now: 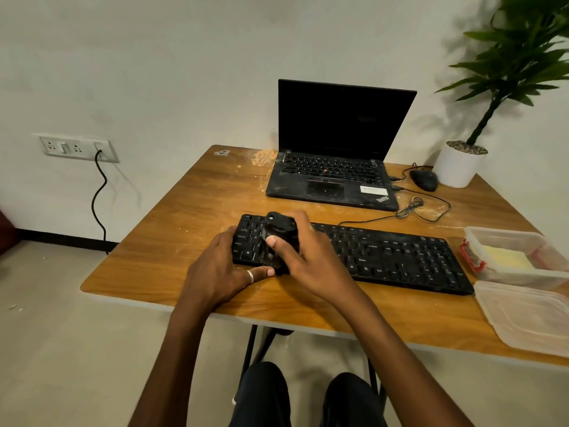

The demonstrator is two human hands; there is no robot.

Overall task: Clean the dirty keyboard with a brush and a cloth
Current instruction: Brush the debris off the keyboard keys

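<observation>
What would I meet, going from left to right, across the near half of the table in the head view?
First the left hand, then the brush, the keyboard in its uncovered stretch, and the open plastic container.

Single head view, wide-angle, looks forward and down over wooden table (191, 211); hands low centre of frame, close; wall fills top.

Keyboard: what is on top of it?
A black brush, gripped by the right hand, and the left hand resting at the left end of the keyboard. What lies under them is covered.
</observation>
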